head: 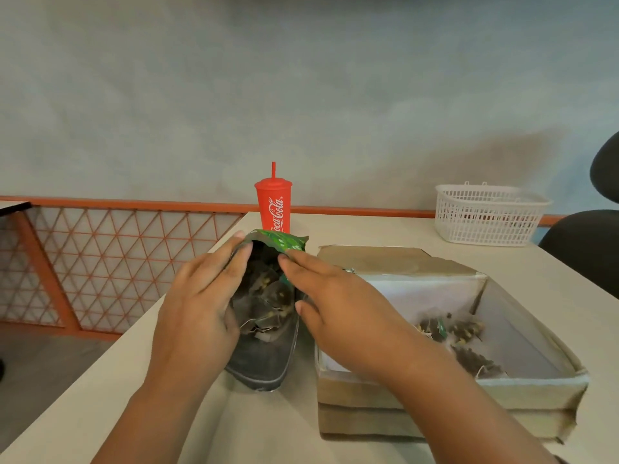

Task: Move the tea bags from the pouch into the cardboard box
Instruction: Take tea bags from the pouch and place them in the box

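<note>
A green pouch (pixel 268 349) with a torn top stands open on the table, dark inside, with several tea bags (pixel 268 296) showing in its mouth. My left hand (pixel 201 296) grips the pouch's left wall, fingers over the rim. My right hand (pixel 338 303) holds the right wall, fingers straight along the green edge. To the right sits the open cardboard box (pixel 536 390), with a few tea bags (pixel 459 333) lying on its pale floor.
A red Coca-Cola cup (pixel 273 204) with a straw stands just behind the pouch. A white plastic basket (pixel 487 214) sits at the back right. A black chair (pixel 589 242) is at the right edge. The table's left edge drops beside an orange lattice fence (pixel 110 256).
</note>
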`<state>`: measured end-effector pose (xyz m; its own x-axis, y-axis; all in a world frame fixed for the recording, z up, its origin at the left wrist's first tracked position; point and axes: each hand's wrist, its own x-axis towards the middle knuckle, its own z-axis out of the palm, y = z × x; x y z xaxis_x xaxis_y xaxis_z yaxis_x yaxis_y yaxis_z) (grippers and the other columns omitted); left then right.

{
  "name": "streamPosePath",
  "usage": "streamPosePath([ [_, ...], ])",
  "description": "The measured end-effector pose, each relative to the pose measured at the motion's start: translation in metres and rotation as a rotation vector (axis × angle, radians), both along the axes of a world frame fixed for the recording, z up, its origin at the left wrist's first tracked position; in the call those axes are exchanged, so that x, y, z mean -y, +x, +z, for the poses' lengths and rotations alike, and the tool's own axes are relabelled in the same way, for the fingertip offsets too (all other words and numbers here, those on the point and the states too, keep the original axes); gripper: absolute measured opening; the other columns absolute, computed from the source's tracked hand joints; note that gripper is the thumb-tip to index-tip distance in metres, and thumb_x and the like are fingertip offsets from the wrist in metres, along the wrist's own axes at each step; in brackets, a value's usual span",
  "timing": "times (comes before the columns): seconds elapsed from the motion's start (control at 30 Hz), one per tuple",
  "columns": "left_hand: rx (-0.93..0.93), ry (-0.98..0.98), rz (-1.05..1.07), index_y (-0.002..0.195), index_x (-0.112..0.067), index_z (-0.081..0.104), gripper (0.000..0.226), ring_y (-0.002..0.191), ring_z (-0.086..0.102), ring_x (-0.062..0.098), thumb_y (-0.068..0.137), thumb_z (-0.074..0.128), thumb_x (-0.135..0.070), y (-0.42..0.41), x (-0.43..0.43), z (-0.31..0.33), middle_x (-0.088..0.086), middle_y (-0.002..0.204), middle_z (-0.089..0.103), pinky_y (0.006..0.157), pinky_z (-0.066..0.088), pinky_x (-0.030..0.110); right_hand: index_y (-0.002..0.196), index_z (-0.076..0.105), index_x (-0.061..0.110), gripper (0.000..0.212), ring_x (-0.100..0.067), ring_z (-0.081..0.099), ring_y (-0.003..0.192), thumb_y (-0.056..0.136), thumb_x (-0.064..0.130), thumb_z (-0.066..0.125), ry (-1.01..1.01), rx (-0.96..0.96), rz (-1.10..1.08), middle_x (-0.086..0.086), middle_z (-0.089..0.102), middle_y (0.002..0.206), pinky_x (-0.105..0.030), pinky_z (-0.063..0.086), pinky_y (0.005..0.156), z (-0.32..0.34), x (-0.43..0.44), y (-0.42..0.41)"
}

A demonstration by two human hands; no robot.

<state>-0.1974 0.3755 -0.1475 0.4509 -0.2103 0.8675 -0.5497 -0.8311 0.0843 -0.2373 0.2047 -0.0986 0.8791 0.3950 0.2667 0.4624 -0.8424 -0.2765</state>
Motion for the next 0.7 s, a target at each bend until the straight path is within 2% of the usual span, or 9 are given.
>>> streamPosePath([
  [0.1, 0.110, 0.011, 0.060, 0.117, 0.000, 0.061, 0.044, 0.097, 0.055, 0.035, 0.083, 0.033, -0.002, -0.004, -0.003, 0.004, 0.013, 0.121, 0.060, 0.089, 0.038, 0.033, 0.147, 0.015, 0.031, 0.052, -0.012, 0.022, 0.140, 0.100, 0.022, 0.034, 0.042, 0.017, -0.013, 0.017, 0.009, 0.155, -0.024, 0.023, 0.110, 0.001, 0.000, 0.001],
  [0.2, 0.213, -0.038, 0.045, 0.103, 0.003, 0.068, 0.032, 0.084, 0.060, 0.034, 0.084, 0.042, -0.002, -0.017, 0.007, 0.010, 0.019, 0.104, 0.065, 0.085, 0.031, 0.022, 0.147, 0.017, 0.031, 0.051, -0.012, 0.024, 0.139, 0.100, 0.022, 0.035, 0.080, 0.023, -0.015, 0.017, 0.011, 0.155, -0.024, 0.024, 0.110, 0.000, 0.000, 0.003],
  [0.27, 0.215, -0.036, -0.034, 0.096, 0.004, 0.070, 0.027, 0.081, 0.058, 0.027, 0.084, 0.046, -0.003, -0.024, 0.016, 0.010, 0.018, 0.094, 0.066, 0.079, 0.039, 0.022, 0.147, 0.019, 0.030, 0.052, -0.013, 0.025, 0.138, 0.099, 0.020, 0.036, 0.104, 0.030, -0.009, 0.017, 0.014, 0.154, -0.025, 0.024, 0.110, -0.002, -0.001, 0.004],
  [0.37, 0.022, 0.009, -0.118, 0.097, -0.001, 0.070, 0.028, 0.085, 0.059, 0.018, 0.083, 0.047, -0.009, -0.023, 0.027, 0.004, 0.012, 0.094, 0.066, 0.076, 0.047, 0.020, 0.146, 0.022, 0.030, 0.052, -0.011, 0.025, 0.139, 0.098, 0.017, 0.038, 0.146, 0.039, -0.004, 0.016, 0.017, 0.154, -0.025, 0.024, 0.112, -0.003, -0.001, 0.006],
  [0.43, -0.181, 0.008, -0.042, 0.105, -0.007, 0.068, 0.029, 0.092, 0.062, 0.022, 0.078, 0.056, -0.007, -0.017, 0.031, -0.003, 0.010, 0.109, 0.063, 0.076, 0.048, 0.023, 0.146, 0.023, 0.030, 0.053, -0.010, 0.025, 0.138, 0.097, 0.016, 0.038, 0.145, 0.040, -0.005, 0.016, 0.017, 0.154, -0.026, 0.024, 0.113, -0.002, -0.001, 0.006],
  [0.47, -0.297, -0.009, 0.020, 0.111, -0.010, 0.066, 0.035, 0.098, 0.062, 0.027, 0.077, 0.061, -0.004, -0.014, 0.033, -0.007, 0.012, 0.122, 0.057, 0.078, 0.051, 0.029, 0.146, 0.022, 0.030, 0.053, -0.010, 0.025, 0.138, 0.097, 0.015, 0.038, 0.142, 0.039, -0.004, 0.016, 0.016, 0.154, -0.026, 0.025, 0.113, -0.002, -0.001, 0.005],
  [0.57, -0.543, -0.054, 0.196, 0.129, -0.019, 0.053, 0.044, 0.120, 0.050, 0.030, 0.085, 0.055, -0.013, -0.007, 0.031, -0.011, 0.011, 0.146, 0.033, 0.096, 0.044, 0.035, 0.146, 0.021, 0.031, 0.053, -0.011, 0.025, 0.138, 0.098, 0.016, 0.036, 0.112, 0.033, 0.005, 0.017, 0.015, 0.154, -0.024, 0.023, 0.111, -0.001, -0.003, 0.002],
  [0.63, -0.611, -0.032, 0.263, 0.130, -0.021, 0.051, 0.040, 0.118, 0.050, 0.024, 0.091, 0.048, -0.017, -0.003, 0.028, -0.012, 0.006, 0.142, 0.037, 0.097, 0.041, 0.030, 0.146, 0.021, 0.031, 0.052, -0.012, 0.025, 0.138, 0.099, 0.017, 0.036, 0.092, 0.035, 0.017, 0.017, 0.016, 0.154, -0.023, 0.023, 0.110, -0.001, -0.006, 0.000],
  [0.7, -0.614, -0.019, 0.267, 0.122, -0.016, 0.058, 0.033, 0.105, 0.057, 0.023, 0.091, 0.047, -0.015, 0.000, 0.025, -0.012, 0.006, 0.127, 0.053, 0.086, 0.043, 0.027, 0.146, 0.020, 0.032, 0.052, -0.011, 0.024, 0.139, 0.099, 0.018, 0.035, 0.082, 0.031, 0.019, 0.017, 0.016, 0.154, -0.023, 0.022, 0.111, -0.001, -0.007, -0.001],
])
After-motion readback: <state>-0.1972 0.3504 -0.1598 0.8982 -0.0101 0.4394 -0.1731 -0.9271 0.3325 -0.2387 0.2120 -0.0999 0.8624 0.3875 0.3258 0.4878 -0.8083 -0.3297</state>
